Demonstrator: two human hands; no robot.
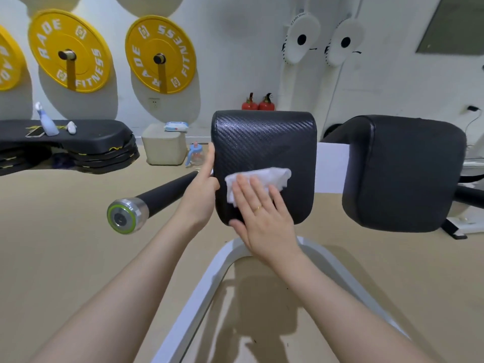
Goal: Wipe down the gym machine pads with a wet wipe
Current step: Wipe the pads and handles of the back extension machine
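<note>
White wet wipe (258, 179) pressed flat-fingered by right hand (264, 216) on black pad (264, 142); left hand (203, 184) grips its edge.

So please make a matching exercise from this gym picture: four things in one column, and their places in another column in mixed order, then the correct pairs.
Things:
1. wet wipe
2. spray bottle
3. pack of wipes
4. left hand

Places:
A. on top of the beige box
B. at the left edge of the textured pad
C. under the flat right hand, on the pad's face
D. on the stacked black step platforms, beside a phone

Pairs: 1-C, 2-D, 3-A, 4-B
</note>
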